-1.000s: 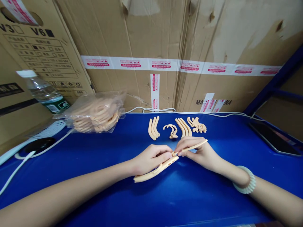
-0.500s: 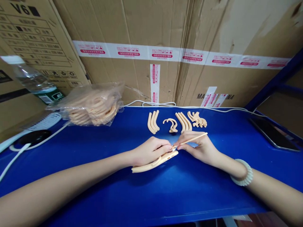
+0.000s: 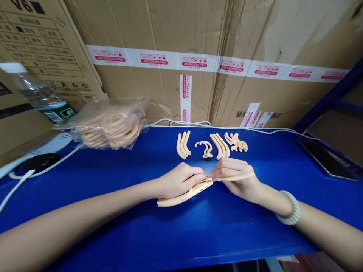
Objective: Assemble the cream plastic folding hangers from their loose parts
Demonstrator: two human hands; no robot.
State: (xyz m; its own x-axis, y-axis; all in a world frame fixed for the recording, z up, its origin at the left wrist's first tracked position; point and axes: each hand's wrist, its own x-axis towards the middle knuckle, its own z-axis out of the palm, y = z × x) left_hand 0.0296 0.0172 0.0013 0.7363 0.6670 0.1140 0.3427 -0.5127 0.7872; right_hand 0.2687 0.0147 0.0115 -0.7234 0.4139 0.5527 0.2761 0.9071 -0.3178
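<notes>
My left hand [image 3: 180, 181] is closed around a curved beige part [image 3: 181, 197] with small slots near its right end, held above the blue table [image 3: 159, 238]. Just to the right, my right hand [image 3: 238, 179] pinches a thin beige stick [image 3: 238, 176], whose inner end meets the slotted end of the curved part. What lies between the fingertips is too small to make out. Behind the hands lie curved beige rods [image 3: 183, 145], a small hooked piece [image 3: 207, 148], more rods [image 3: 219, 146] and several wavy pieces [image 3: 236, 142].
A clear bag of beige parts [image 3: 113, 128] sits at the back left by a water bottle [image 3: 36, 92]. A black round object [image 3: 39, 162] and white cables are at the left. A phone [image 3: 327, 160] lies right. Cardboard [image 3: 159, 30] stands behind.
My right hand has turned, and the outer end of the stick has swung down and slightly right. My left hand has barely moved.
</notes>
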